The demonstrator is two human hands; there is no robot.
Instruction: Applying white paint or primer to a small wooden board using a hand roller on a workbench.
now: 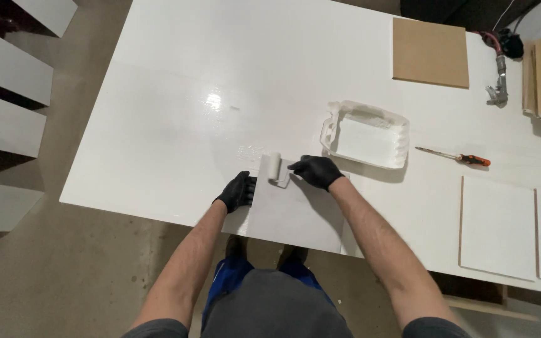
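My right hand (316, 171), in a black glove, grips the handle of a small white paint roller (273, 167). The roller head rests on the far end of a pale grey-white panel (295, 209) lying at the near edge of the big white table (158, 125). In a matching black glove, my left hand (238, 191) presses flat on the panel's left edge, just left of the roller. A white paint tray (365, 134) with white paint sits just beyond my right hand.
An orange-handled screwdriver (455, 156) lies right of the tray. A brown board (430, 51) sits at the far right, with a spray gun (499, 84) beside it. Two white-painted panels (499, 226) lie near right. White boards (7, 94) lean at the left over the concrete floor.
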